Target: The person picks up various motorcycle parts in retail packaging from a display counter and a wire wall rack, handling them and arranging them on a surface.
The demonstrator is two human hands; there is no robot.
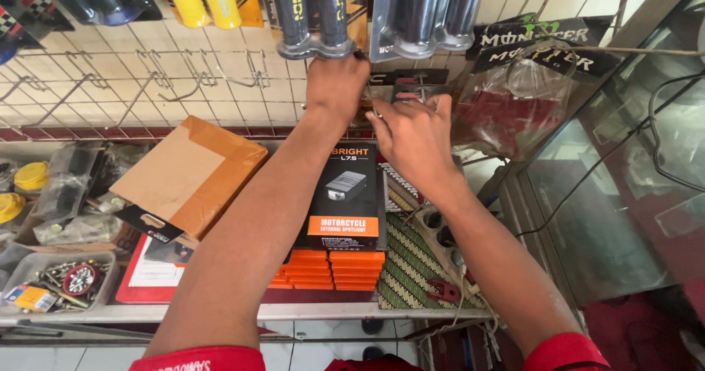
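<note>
Reaching together, both hands (378, 110) apparently grip a black packet (408, 82) hanging between them.

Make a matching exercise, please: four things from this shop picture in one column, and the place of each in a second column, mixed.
Things:
1. black packaged handlebar grips
2. black and orange cardboard box
3. clear plastic tray of bolts
4. brown cardboard parcel

Places:
A. bottom left of the counter
B. hanging on the wire rack, above the left hand
C. between the two forearms, on a stack of orange boxes
D. left of the left forearm, lying tilted

Pairs: 1-B, 2-C, 3-A, 4-D
</note>
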